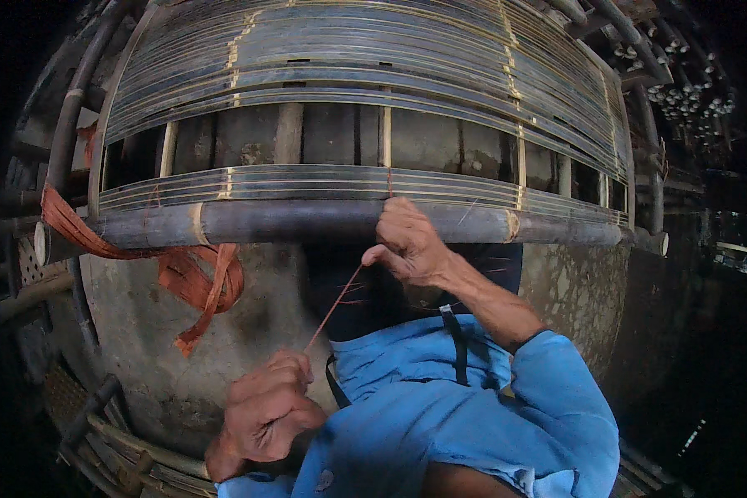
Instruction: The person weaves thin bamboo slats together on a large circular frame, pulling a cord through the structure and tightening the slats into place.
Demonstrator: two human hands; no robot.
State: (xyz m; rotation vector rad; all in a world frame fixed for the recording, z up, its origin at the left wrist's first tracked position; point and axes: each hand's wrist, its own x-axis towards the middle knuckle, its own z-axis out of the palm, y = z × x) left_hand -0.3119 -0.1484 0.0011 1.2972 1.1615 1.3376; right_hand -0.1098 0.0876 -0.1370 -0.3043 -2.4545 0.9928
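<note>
A thin reddish-brown cord [334, 309] runs taut on a slant between my two hands. Its lower end is closed in the fist of my left hand [274, 408], down by my blue sleeve. Higher up, my right hand [411, 245] pinches the cord, its knuckles against the thick dark bamboo pole [307, 222]. Above that hand a short reddish piece rises across the narrow bamboo slats [307, 178] beside an upright pale strip. These slats lie in a row along the pole, part of a wide slatted bamboo panel [373, 54].
Looped orange-red flat strips [203, 278] hang over the pole's left end. Bamboo frame posts [79, 91] stand at the sides. A bundle of cut bamboo ends [689, 95] is at the far right. Bamboo rails [141, 452] lie at the lower left, above a stained concrete floor [149, 357].
</note>
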